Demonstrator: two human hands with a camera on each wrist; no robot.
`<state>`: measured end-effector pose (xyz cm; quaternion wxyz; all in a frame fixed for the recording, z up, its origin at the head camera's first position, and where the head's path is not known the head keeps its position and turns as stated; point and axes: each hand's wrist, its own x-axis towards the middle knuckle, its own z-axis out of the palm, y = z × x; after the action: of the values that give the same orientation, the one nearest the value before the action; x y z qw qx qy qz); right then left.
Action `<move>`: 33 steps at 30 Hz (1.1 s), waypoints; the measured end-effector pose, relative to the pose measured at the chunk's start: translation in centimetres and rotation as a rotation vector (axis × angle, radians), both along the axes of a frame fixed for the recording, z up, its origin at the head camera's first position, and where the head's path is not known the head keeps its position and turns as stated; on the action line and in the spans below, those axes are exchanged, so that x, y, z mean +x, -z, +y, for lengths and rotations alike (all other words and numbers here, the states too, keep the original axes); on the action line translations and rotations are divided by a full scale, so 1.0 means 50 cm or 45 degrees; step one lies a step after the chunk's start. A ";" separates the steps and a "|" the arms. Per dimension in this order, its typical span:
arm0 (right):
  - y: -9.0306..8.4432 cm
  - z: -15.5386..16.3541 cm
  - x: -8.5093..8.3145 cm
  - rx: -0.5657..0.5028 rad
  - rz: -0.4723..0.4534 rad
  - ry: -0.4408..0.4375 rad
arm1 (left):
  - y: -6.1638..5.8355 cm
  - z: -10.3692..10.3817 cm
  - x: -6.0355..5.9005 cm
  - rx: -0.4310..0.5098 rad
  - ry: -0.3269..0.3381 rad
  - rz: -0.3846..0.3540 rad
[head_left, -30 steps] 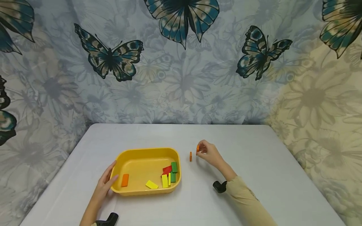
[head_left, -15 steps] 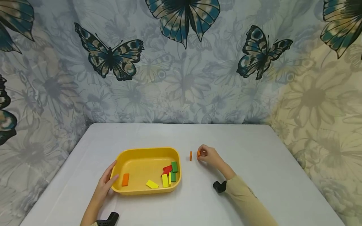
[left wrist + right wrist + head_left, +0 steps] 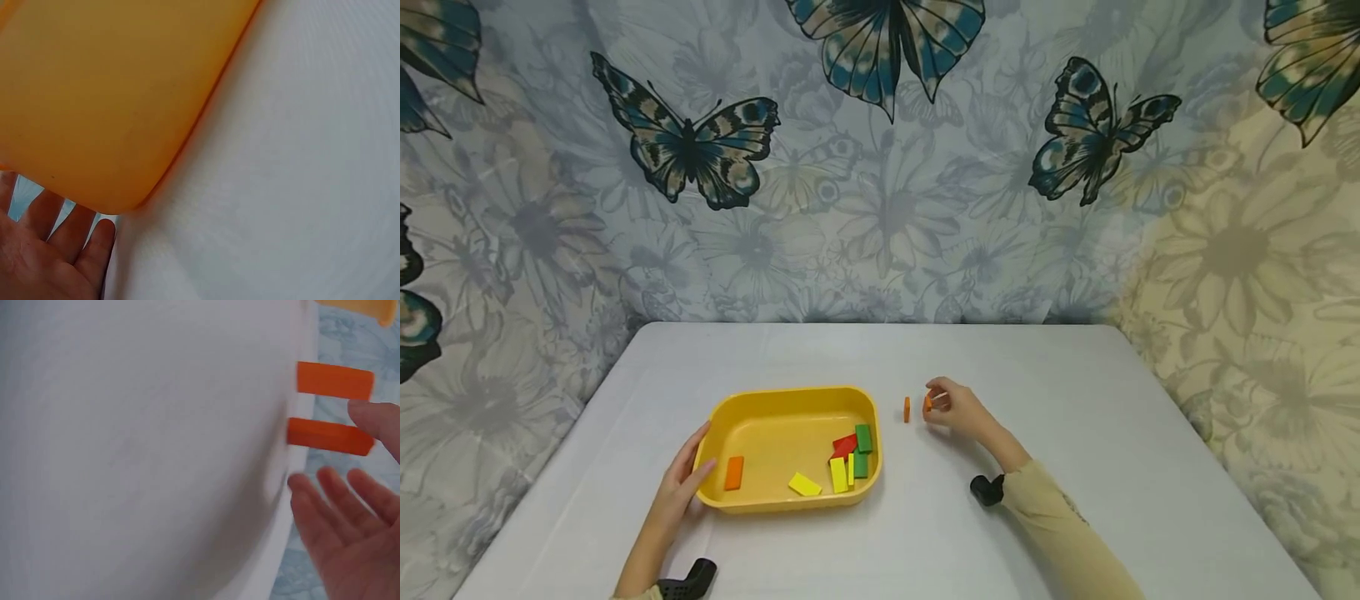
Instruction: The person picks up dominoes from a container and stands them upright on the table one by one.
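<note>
A: Status pls, nearest first.

B: Closest on my head feed: black wrist unit (image 3: 688, 581) at the L wrist, beige R sleeve (image 3: 1067, 529) opp. Then L hand (image 3: 673, 487) at the L end of the yellow tray (image 3: 778, 507): fingers fairly straight vs outer wall, thumb at rim. I can't tell if it's pinching.

A: Tray contents?

B: Near side, L to R: flat orange block (image 3: 734, 472), loose yellow block (image 3: 805, 484), yellow pair (image 3: 838, 475) close together. Toward R wall: 2 green blocks (image 3: 864, 438), w/ red stuff (image 3: 844, 447) beside; can't tell if that's 1 pc or 2.

A: R hand?

B: R hand (image 3: 952, 410) is past the tray's R side, over the white table (image 3: 880, 558). Grip's wide on my R wrist cam: fingers clear of the R upright orange block (image 3: 325, 435), thumb by its top end. Can't tell if thumb touches.

A: Other orange?

B: L upright orange block (image 3: 907, 409) sits betw. tray & that one, gap each side.

A: Backdrop?

B: Butterfly wallpaper (image 3: 895, 208), beyond table's far edge.
</note>
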<state>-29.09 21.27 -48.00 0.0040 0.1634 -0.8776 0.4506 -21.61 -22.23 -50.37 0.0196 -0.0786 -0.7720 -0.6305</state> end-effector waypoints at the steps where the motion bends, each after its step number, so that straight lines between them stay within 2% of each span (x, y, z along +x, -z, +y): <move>1: -0.004 -0.004 0.004 -0.004 0.037 0.029 | 0.002 0.000 0.001 0.002 0.003 0.007; 5: -0.032 -0.046 0.025 -0.042 0.263 0.143 | 0.004 -0.004 0.001 0.011 0.018 0.046; 8: -0.057 -0.095 0.034 -0.064 0.404 0.116 | 0.002 -0.009 -0.002 0.007 0.031 0.090; 11: -0.073 -0.146 0.034 -0.064 0.397 -0.050 | 0.001 -0.010 -0.006 0.015 0.029 0.107; 13: -0.074 -0.180 0.030 0.016 0.341 -0.216 | 0.000 -0.008 -0.008 0.018 0.036 0.101; 16: -0.070 -0.233 0.033 0.288 0.286 -0.457 | 0.000 -0.007 -0.005 0.010 0.038 0.073; 18: -0.063 -0.265 0.039 0.529 0.302 -0.522 | -0.002 -0.007 -0.001 0.006 0.028 0.053; 21: -0.055 -0.293 0.046 0.850 0.366 -0.472 | 0.002 -0.004 -0.003 0.017 0.014 0.045; 24: -0.051 -0.305 0.055 1.014 0.385 -0.348 | -0.003 -0.003 -0.006 0.015 0.033 0.051; 27: -0.050 -0.309 0.061 1.059 0.433 -0.310 | -0.005 -0.004 -0.006 0.018 0.038 0.051; 33: -0.044 -0.307 0.065 1.019 0.500 -0.326 | -0.003 -0.005 0.000 0.026 0.031 0.060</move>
<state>-25.86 5.92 -45.79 0.0511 0.3415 -0.9379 0.0338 -21.63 -22.46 -50.23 0.0310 -0.1025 -0.7637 -0.6366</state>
